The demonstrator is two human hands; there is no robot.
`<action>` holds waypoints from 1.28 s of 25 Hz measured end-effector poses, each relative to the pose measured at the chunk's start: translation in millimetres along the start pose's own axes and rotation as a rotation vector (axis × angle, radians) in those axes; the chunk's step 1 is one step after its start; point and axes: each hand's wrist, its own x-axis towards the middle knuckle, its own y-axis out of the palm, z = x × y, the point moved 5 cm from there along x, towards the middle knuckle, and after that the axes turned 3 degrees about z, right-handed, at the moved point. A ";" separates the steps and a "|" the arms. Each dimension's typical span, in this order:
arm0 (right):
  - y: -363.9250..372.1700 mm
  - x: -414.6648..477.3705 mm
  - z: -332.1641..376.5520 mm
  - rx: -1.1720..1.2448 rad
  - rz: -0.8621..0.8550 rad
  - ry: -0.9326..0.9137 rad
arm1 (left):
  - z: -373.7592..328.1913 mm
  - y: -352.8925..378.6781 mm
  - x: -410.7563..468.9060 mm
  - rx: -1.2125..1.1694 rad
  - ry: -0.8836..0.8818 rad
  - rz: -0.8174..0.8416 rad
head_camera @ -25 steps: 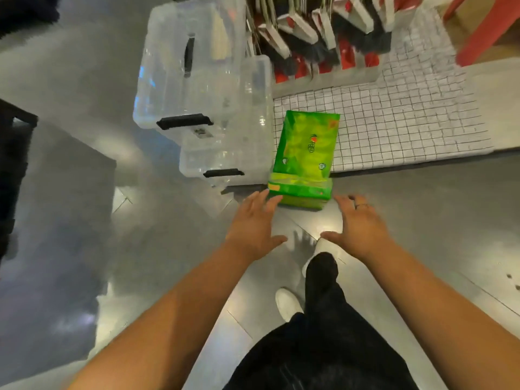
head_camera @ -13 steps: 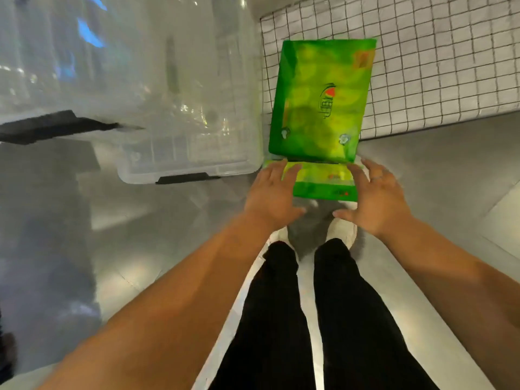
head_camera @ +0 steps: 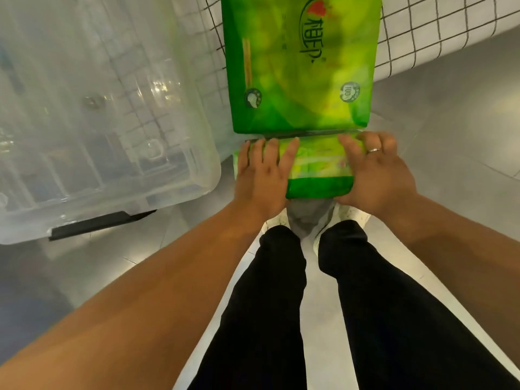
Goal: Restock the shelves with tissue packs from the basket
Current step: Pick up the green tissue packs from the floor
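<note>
A clear storage bin (head_camera: 98, 108) stands at left; beside it the left hand (head_camera: 261, 175) lays flat fingers on the near end of the green tissue pack (head_camera: 304, 66); the right hand (head_camera: 374, 170) does likewise, the hands apart; the pack lies on the wire shelf (head_camera: 422, 38); likely being seated, so an even push inward comes next.

Pack (head_camera: 301, 66): in front of my feet (head_camera: 356, 218).
My left hand (head_camera: 261, 175): on its near end, left side.
My right hand (head_camera: 377, 175): same end, right side.
Bin (head_camera: 98, 108): just left of pack.
Grid (head_camera: 422, 32): behind pack.
</note>
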 end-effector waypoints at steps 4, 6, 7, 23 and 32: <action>-13.0 -11.5 5.5 0.015 -0.012 -0.009 | 3.3 -17.0 -6.2 0.024 0.059 -0.153; -21.7 -29.1 8.8 0.041 -0.017 -0.002 | 0.7 -30.6 -15.3 -0.001 0.097 -0.139; -26.8 -40.1 9.4 0.056 -0.027 0.006 | -2.3 -39.8 -19.8 -0.023 0.124 -0.128; -196.3 -317.1 16.0 0.714 -0.556 0.296 | -60.8 -312.1 -168.9 -0.389 0.295 0.069; -156.1 -489.7 29.8 1.169 -0.686 0.773 | -119.9 -386.1 -262.9 -1.111 0.131 0.379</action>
